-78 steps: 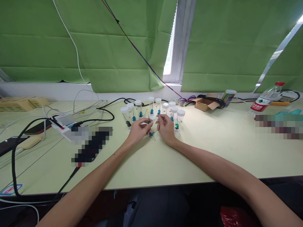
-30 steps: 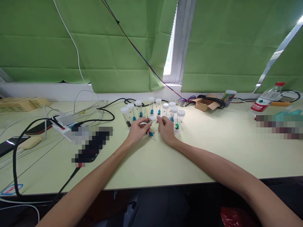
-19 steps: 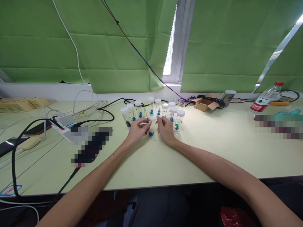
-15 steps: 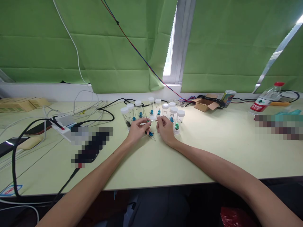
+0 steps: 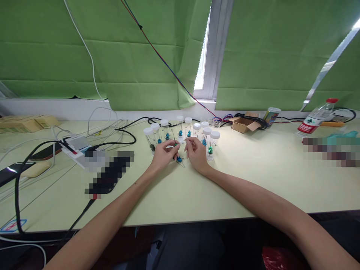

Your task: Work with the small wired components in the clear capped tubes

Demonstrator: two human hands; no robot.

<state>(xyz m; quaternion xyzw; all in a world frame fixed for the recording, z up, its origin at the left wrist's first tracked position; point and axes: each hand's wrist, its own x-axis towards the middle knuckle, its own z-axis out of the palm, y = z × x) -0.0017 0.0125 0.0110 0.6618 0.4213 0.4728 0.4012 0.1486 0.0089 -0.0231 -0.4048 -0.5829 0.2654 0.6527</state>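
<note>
Forearms (image 5: 126, 193) slant up from the lower corners across the straight front edge of a smooth, pale yellow-green table (image 5: 180, 202); between them its flat surface leaves open room, with a wider stretch toward the right of the frame. At the centre, the left hand (image 5: 165, 153) pinches a small green part (image 5: 176, 144), a stiff, thin wire (image 5: 173, 135) rising beside it; the right hand (image 5: 197, 153) has its fingertips drawn narrow on a thin pale rod (image 5: 182, 143) bridging the gap between the hands. A glossy blue piece (image 5: 179, 159) with bent wire sits just beneath the left fingertips; whether it is held, I cannot tell. Close behind, clear cylindrical vials (image 5: 214, 141) with round white caps crowd together, narrowing the space. Farther, right of centre, sits an open cardboard box (image 5: 239, 125); creased green blinds (image 5: 140, 63) hang across the top.
</note>
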